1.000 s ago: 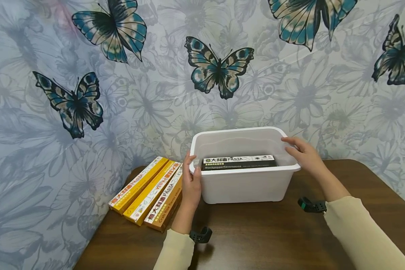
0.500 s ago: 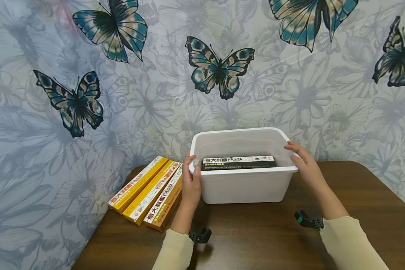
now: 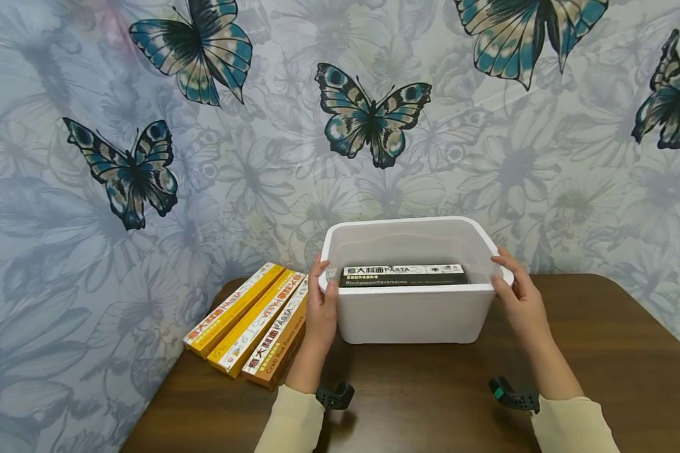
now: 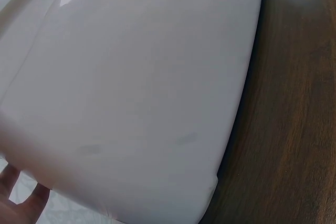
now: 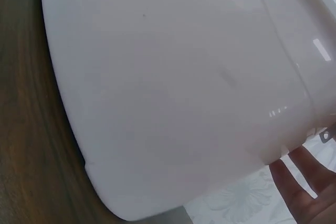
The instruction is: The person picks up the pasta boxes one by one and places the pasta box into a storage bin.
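A white plastic tub point(image 3: 410, 318) stands on the brown table in the head view. Inside it lies a black and white pasta box point(image 3: 405, 275), its printed long side facing me. My left hand point(image 3: 321, 311) grips the tub's left rim, thumb in front and fingers at the side. At the opposite end my right hand point(image 3: 522, 302) holds the right rim, thumb and fingertips over the edge. Both wrist views are filled by the tub's smooth wall; fingers point(image 4: 34, 203) touch it in the left one and fingers point(image 5: 289, 182) in the right one.
Left of the tub, three pasta boxes lie side by side: a yellow one point(image 3: 232, 305), a yellow and white one point(image 3: 255, 321) and an orange-brown one point(image 3: 277, 343). The table point(image 3: 419, 402) meets a butterfly-patterned wall point(image 3: 260, 157) behind. Each wrist wears a black band.
My right hand has slid along the right rim toward the near corner and now holds it there. The left hand stays on the left rim.
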`<action>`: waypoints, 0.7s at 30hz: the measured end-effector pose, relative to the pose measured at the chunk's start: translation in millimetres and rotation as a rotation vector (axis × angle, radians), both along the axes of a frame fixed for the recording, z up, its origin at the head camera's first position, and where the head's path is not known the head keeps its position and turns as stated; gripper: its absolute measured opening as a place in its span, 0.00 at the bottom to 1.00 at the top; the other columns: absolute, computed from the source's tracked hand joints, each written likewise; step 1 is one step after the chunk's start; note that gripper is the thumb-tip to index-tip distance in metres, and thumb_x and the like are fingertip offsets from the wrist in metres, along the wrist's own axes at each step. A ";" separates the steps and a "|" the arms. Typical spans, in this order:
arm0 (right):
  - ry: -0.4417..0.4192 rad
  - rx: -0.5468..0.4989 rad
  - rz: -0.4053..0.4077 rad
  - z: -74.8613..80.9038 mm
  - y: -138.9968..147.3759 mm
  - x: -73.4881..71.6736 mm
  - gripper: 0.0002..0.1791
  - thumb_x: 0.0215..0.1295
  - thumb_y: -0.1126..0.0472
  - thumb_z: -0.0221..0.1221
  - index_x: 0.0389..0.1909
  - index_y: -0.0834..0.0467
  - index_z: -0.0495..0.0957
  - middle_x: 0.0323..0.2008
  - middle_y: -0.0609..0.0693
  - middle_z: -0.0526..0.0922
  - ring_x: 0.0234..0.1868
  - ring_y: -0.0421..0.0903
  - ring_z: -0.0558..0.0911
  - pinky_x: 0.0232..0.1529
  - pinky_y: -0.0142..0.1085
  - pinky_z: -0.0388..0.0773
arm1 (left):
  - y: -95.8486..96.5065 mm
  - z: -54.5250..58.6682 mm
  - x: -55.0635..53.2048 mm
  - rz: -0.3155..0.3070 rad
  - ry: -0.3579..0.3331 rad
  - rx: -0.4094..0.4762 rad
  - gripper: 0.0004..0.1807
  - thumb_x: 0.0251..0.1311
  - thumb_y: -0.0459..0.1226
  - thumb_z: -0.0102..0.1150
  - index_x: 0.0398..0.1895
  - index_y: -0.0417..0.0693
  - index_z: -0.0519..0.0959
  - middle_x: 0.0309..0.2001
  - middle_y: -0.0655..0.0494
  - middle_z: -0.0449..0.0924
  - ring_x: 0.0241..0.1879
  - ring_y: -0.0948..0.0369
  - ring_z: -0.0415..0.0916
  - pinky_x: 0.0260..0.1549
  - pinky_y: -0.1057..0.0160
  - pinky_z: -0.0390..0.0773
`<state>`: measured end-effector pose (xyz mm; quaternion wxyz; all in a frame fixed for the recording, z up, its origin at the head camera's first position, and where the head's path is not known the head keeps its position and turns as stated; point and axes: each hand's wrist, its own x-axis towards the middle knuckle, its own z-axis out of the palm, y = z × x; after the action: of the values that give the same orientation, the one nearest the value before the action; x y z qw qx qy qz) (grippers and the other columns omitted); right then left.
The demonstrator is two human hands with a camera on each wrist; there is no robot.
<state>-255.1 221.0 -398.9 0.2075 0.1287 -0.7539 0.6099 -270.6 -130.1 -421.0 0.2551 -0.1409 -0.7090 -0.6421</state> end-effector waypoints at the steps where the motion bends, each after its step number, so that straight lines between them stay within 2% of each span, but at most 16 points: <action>1: 0.001 -0.012 -0.006 -0.4 -0.2 1.5 0.25 0.76 0.59 0.50 0.71 0.58 0.65 0.79 0.43 0.56 0.64 0.24 0.67 0.49 0.14 0.72 | 0.5 0.3 0.3 -0.010 -0.007 0.003 0.23 0.70 0.41 0.44 0.68 0.59 0.64 0.81 0.60 0.46 0.80 0.53 0.47 0.75 0.39 0.52; 6: 0.004 -0.024 -0.026 -0.6 -0.9 3.6 0.24 0.76 0.60 0.50 0.71 0.58 0.66 0.79 0.46 0.57 0.63 0.26 0.69 0.49 0.14 0.72 | 1.6 -0.5 -0.4 -0.023 -0.014 0.021 0.24 0.70 0.39 0.43 0.69 0.57 0.63 0.82 0.57 0.45 0.80 0.52 0.47 0.75 0.40 0.50; 12: 0.002 -0.057 -0.009 0.6 -4.6 0.4 0.24 0.75 0.61 0.51 0.70 0.57 0.67 0.79 0.48 0.57 0.63 0.26 0.69 0.48 0.15 0.72 | -3.4 1.7 1.6 -0.026 -0.020 0.020 0.24 0.70 0.38 0.43 0.69 0.55 0.63 0.82 0.58 0.44 0.80 0.52 0.46 0.75 0.40 0.52; 17: 0.000 -0.056 -0.015 -3.4 -4.4 0.8 0.24 0.76 0.62 0.50 0.70 0.58 0.67 0.79 0.46 0.57 0.64 0.26 0.68 0.49 0.14 0.71 | -11.7 6.0 8.5 -0.041 -0.102 -0.008 0.26 0.72 0.42 0.46 0.72 0.54 0.62 0.82 0.56 0.45 0.80 0.51 0.44 0.75 0.40 0.51; 19: 0.001 -0.058 -0.022 -3.9 -3.7 0.8 0.24 0.76 0.62 0.50 0.70 0.58 0.67 0.78 0.46 0.58 0.64 0.26 0.68 0.49 0.14 0.71 | -16.0 6.9 12.8 -0.051 -0.152 -0.013 0.27 0.72 0.44 0.47 0.73 0.56 0.61 0.81 0.57 0.46 0.79 0.49 0.47 0.75 0.41 0.54; 21: 0.004 -0.052 -0.022 -3.9 -3.0 0.2 0.24 0.76 0.61 0.50 0.70 0.58 0.66 0.79 0.46 0.57 0.64 0.26 0.68 0.49 0.14 0.71 | -20.8 7.4 17.7 -0.064 -0.173 -0.006 0.28 0.73 0.43 0.49 0.74 0.57 0.61 0.80 0.56 0.50 0.78 0.48 0.51 0.74 0.41 0.57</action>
<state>-254.9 218.0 -402.8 0.2190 0.1163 -0.7388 0.6267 -252.9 -150.9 -413.6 0.1716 -0.1083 -0.7255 -0.6576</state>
